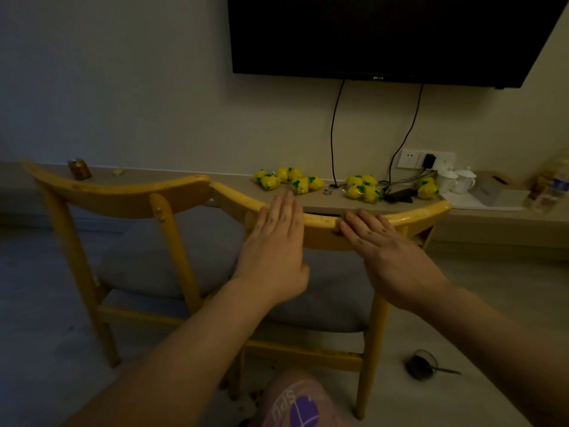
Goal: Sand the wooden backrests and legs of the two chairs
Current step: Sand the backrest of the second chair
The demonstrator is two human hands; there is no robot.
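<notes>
From the head camera, two wooden chairs stand side by side with their backs to the person, and both hands are up on the nearer one. The left hand lies flat on the curved backrest of the right chair, fingers straight and together, pointing away over the top rail. The right hand rests palm-down just beside it on the same rail, fingers spread a little and laid along the wood. Neither hand is curled round anything; whether a sheet of sandpaper sits under either palm I cannot tell in this dim light. The left chair stands touching or almost touching the right one at the backrest ends, its own backrest bare, its legs down on the pale floor. Grey seat cushions show on both. Behind the chairs runs a low shelf along the wall, carrying yellow packets in two clusters, a can at the left end, white cups and a blurred bottle at the right. A dark television hangs above, cables dropping to a wall socket. On the floor to the right lies a small dark object. A knee in pink printed cloth shows at the bottom edge.
</notes>
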